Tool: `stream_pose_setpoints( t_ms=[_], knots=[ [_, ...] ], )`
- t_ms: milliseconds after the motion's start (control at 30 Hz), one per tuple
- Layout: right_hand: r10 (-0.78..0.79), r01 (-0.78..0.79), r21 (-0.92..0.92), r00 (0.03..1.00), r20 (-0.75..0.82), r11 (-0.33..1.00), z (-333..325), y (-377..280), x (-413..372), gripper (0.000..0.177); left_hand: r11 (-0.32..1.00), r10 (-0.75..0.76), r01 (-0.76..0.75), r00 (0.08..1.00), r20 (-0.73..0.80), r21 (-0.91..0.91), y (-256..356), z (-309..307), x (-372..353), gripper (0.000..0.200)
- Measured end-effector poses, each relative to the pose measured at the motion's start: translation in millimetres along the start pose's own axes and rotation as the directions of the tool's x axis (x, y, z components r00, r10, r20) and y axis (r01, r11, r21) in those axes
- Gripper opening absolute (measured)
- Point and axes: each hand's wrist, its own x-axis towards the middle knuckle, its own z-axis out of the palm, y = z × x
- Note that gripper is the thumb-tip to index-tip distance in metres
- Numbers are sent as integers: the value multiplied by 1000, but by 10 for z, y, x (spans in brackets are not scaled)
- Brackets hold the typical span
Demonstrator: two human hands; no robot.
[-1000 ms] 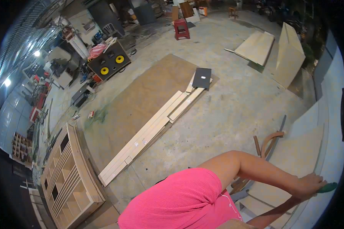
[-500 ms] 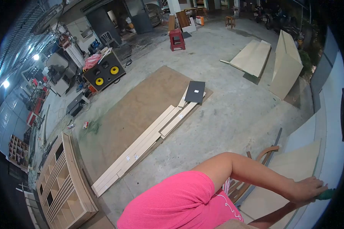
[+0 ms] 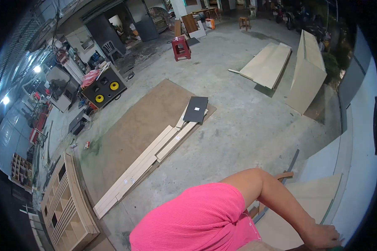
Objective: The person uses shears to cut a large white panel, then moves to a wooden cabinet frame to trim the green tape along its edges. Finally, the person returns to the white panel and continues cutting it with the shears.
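My left hand (image 3: 324, 236) reaches across to the lower right at the end of a bare arm in a pink sleeve (image 3: 197, 209). Its fingers are curled over a small green thing (image 3: 337, 248), mostly cut off by the frame's bottom edge, so its kind does not show. Under the forearm lies a pale wooden panel (image 3: 310, 196), with a bluish-white surface (image 3: 356, 167) along its right side. A curved brown wooden piece (image 3: 285, 175) and a grey strip (image 3: 294, 160) stick out beyond the elbow. My right hand does not show.
Pale boards (image 3: 144, 165) and a dark panel (image 3: 196, 109) lie on a brown sheet (image 3: 134, 121) on the concrete floor. A slatted wooden shelf unit (image 3: 69, 201) is at left. Large panels (image 3: 306, 75), a red stool (image 3: 181, 48) and a speaker box (image 3: 104, 88) stand farther off.
My left hand has moved down and to the left in the view, with the green thing under its fingers. The other forearm below it has largely left the frame. The view has shifted slightly.
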Motion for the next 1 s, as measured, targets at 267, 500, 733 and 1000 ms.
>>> stream_pose_setpoints(
  t_ms=[267, 500, 733, 1000],
  knots=[
    [112, -112, -14, 994, 0, 994, -669, 433, 224, 29, 1000, 23, -24, 998, -66, -17, -918, -146, 347, 39],
    [154, -156, -55, 987, -42, 986, -1259, 674, 527, 28, 991, 93, -93, 996, -5, -101, -1565, -62, 613, 45],
    [147, -157, -114, 985, -86, 981, -1747, 838, 1227, 27, 950, 219, -190, 971, 93, -250, -2166, -245, 943, 44],
    [143, -157, -130, 984, -107, 979, -2038, 957, 1960, 27, 956, 193, -143, 964, 184, -256, -2862, -622, 1066, 48]
  ],
)
